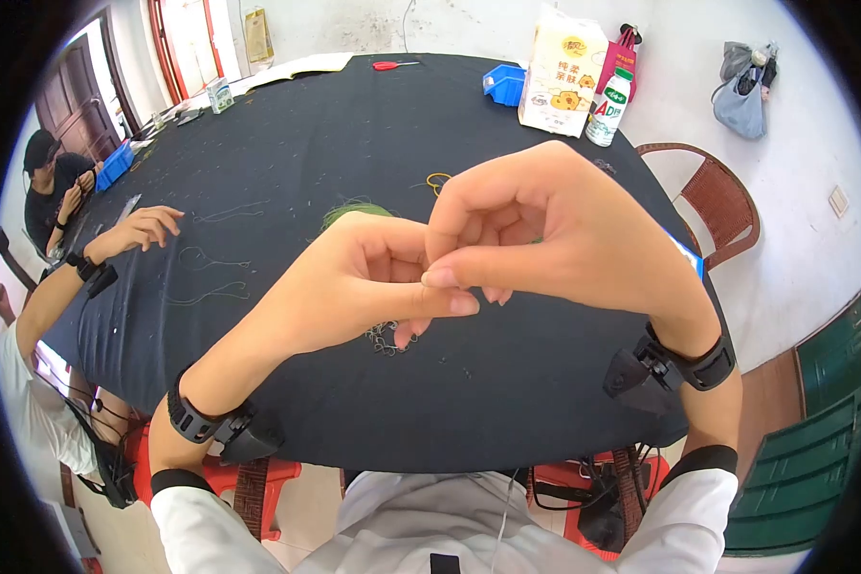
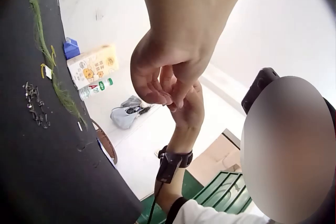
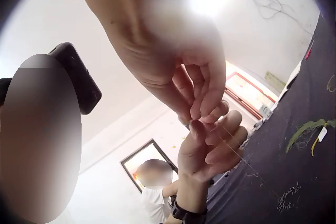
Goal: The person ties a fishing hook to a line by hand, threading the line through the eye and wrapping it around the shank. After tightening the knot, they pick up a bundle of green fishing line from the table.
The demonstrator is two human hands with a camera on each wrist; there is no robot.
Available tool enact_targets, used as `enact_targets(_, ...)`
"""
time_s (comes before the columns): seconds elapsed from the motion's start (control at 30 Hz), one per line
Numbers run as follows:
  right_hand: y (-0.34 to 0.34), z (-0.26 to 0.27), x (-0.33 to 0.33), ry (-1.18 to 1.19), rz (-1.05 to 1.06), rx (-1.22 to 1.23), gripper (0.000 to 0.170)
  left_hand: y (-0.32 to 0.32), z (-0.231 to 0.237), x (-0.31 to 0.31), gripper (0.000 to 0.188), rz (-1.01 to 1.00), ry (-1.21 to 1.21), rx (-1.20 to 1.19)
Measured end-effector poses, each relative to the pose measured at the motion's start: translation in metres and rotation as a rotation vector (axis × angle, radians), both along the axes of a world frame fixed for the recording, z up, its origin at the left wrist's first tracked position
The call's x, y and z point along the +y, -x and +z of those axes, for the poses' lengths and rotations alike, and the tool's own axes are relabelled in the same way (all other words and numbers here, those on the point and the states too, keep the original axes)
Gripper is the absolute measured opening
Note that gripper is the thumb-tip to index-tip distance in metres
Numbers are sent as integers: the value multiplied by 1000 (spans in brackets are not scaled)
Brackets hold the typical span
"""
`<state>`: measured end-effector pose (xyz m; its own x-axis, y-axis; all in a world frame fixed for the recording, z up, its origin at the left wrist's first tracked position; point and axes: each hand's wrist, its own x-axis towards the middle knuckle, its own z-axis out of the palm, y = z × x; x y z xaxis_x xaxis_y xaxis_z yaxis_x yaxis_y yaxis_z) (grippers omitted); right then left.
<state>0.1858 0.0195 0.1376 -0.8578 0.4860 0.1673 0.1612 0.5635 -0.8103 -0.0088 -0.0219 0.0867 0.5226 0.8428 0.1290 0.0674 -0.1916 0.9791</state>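
Above the dark-covered table, my left hand (image 1: pixel 330 287) and right hand (image 1: pixel 574 225) meet at the fingertips, thumbs and fingers curled together. A thin, nearly clear line (image 3: pixel 239 153) runs from the pinched fingertips in the right wrist view; its end between the fingers is hidden. Below the hands lies a small pile of dark metal pieces, hook-like in shape (image 2: pixel 35 104). Beside that pile stretches a bundle of green thread (image 2: pixel 64 98), with a yellow tie (image 2: pixel 43 70) and a white tag (image 2: pixel 48 71) at its middle.
Looped threads (image 1: pixel 208 292) lie on the left of the table, near another person's hand (image 1: pixel 143 230). A tissue pack (image 1: pixel 562 77), white bottle (image 1: pixel 610 110) and blue bin (image 1: pixel 503 85) stand at the back right. A brown chair (image 1: pixel 717 203) is beyond the right edge.
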Motion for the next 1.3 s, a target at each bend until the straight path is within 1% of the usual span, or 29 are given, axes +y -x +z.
enact_targets(0.07,3,-6,1,34,17,46,16,3,-3,-2,16,18,24,-21)
enact_targets(0.13,5,-12,3,77,31,52,16,4,-6,-6,16,41,72,-61)
enact_targets(0.17,6,-15,4,98,37,55,17,5,-6,-8,15,63,63,-43)
enact_targets(0.27,8,-26,3,145,11,193,21,7,-5,-11,14,118,53,-17)
enact_targets(0.37,2,-35,3,182,-114,270,27,13,-5,-13,13,167,55,-34)
enact_targets(0.5,-13,-53,12,319,-131,107,22,16,-1,-19,12,237,31,-26)
enact_targets(0.6,-21,-72,14,359,-105,84,23,21,-1,-24,12,271,19,-28)
enact_targets(0.73,-30,-79,13,376,-138,24,20,33,-2,-29,14,345,7,-38)
enact_targets(0.8,-35,-86,15,373,-156,-4,20,44,-8,-32,14,400,27,-106)
enact_targets(0.93,-45,-101,21,394,-180,-62,19,67,-22,-40,14,551,70,-196)
enact_targets(1.03,-49,-114,26,441,-213,-83,19,85,-35,-47,15,703,51,-208)
enact_targets(1.13,-52,-121,31,464,-217,-120,19,107,-48,-49,16,866,51,-282)
enact_targets(1.2,-53,-124,32,441,-209,-148,18,127,-52,-47,17,937,61,-281)
enact_targets(1.3,-53,-124,31,409,-204,-166,18,159,-55,-42,17,981,71,-244)
